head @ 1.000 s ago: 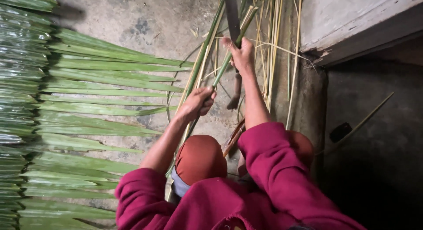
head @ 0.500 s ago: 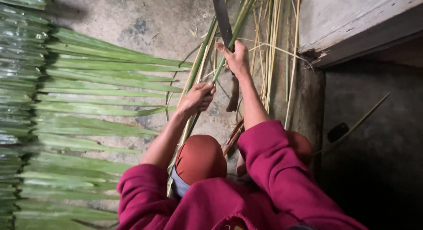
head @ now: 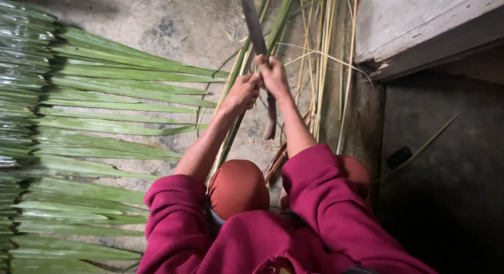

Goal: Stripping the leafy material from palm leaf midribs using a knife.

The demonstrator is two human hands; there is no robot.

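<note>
My right hand [head: 273,74] grips a long knife with a dark blade [head: 252,22] pointing away from me and a curved brown handle [head: 271,119] hanging below the fist. My left hand [head: 242,94] is closed around a long green palm leaf stalk [head: 231,137] that runs from my knee up past the blade. Both hands touch each other at the stalk. My red sleeves and rust-coloured knees [head: 237,187] fill the bottom of the view.
Long green palm leaves [head: 115,121] lie spread in rows over the concrete floor on the left. A bundle of thin yellowish midribs [head: 320,58] lies beyond my hands. A raised concrete step [head: 420,37] and a dark lower floor are on the right.
My left hand has slid up the stalk to meet my right hand. The knife has tilted slightly left, blade still up.
</note>
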